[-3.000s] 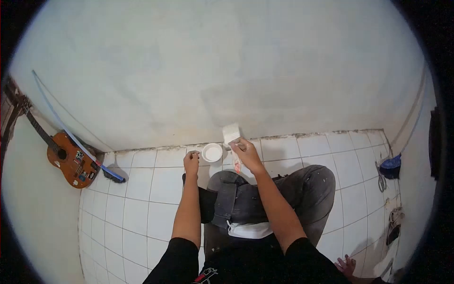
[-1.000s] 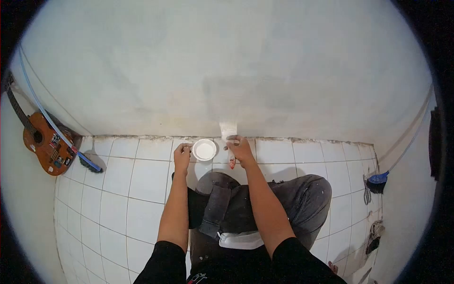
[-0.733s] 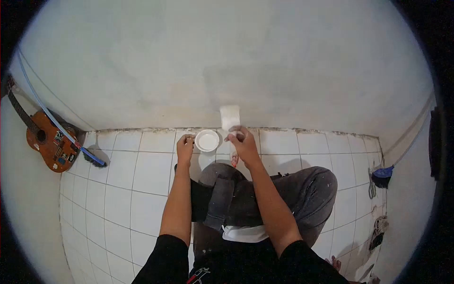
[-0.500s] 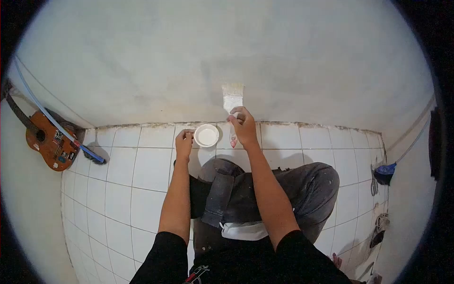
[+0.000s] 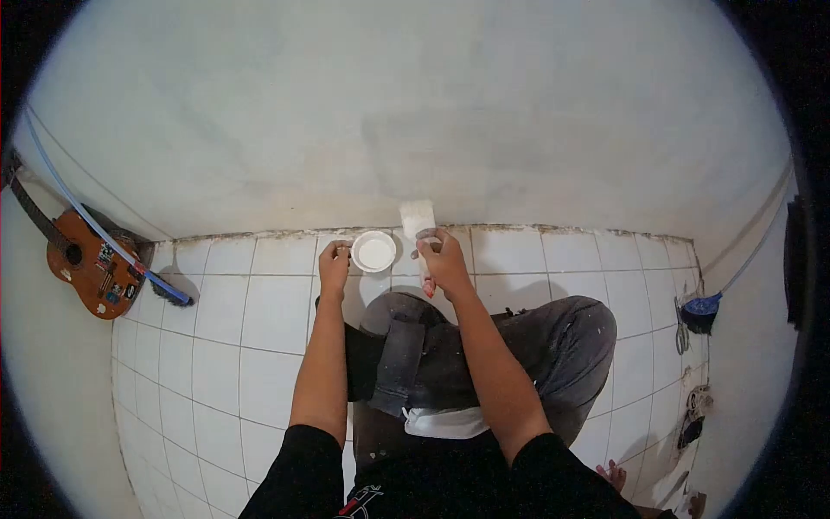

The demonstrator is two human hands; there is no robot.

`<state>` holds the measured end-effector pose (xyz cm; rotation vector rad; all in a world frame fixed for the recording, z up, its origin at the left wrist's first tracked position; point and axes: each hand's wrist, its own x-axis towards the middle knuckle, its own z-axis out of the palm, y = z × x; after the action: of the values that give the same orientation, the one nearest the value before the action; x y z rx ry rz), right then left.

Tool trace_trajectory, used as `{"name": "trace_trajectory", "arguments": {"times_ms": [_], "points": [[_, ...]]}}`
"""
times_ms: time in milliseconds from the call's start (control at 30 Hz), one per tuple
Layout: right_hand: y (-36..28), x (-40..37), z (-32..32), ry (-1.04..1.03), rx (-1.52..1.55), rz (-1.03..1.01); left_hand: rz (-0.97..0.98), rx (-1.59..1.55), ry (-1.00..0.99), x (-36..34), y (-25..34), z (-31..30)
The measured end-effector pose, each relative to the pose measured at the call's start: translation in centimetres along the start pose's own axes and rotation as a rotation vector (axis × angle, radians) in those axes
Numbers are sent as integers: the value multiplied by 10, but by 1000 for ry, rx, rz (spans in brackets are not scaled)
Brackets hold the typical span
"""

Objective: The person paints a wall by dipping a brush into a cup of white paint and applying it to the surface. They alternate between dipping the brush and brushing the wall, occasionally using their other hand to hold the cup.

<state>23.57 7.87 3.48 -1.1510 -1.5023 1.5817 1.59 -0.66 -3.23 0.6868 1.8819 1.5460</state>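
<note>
Guitar (image 5: 86, 268) leaning in the left corner, a blue hose (image 5: 78, 203) slanting across it, both well apart from the person crouched on the white floor tiles (image 5: 251, 346). The left hand (image 5: 334, 264) pinches the rim of a small white cup (image 5: 374, 252), fingers closed on its edge. That keeps it level and just beside the brush, I'd judge. The right hand (image 5: 445, 264) is wrapped around the handle of a flat paintbrush (image 5: 417, 219). Its bristles point up and are pressed to the foot of the wall (image 5: 432, 112), just above the tile joint.
</note>
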Motion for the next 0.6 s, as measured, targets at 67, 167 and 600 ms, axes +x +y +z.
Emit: {"name": "trace_trajectory", "arguments": {"times_ms": [67,167,600], "points": [[-11,-3,3,-62,71,-269,-16,-21,3,-3,5,2],[-44,-2,7,-59,97,-73,0,-25,7,-2,4,3],[19,32,8,20,-113,-96,-10,22,13,-3,6,3]]}}
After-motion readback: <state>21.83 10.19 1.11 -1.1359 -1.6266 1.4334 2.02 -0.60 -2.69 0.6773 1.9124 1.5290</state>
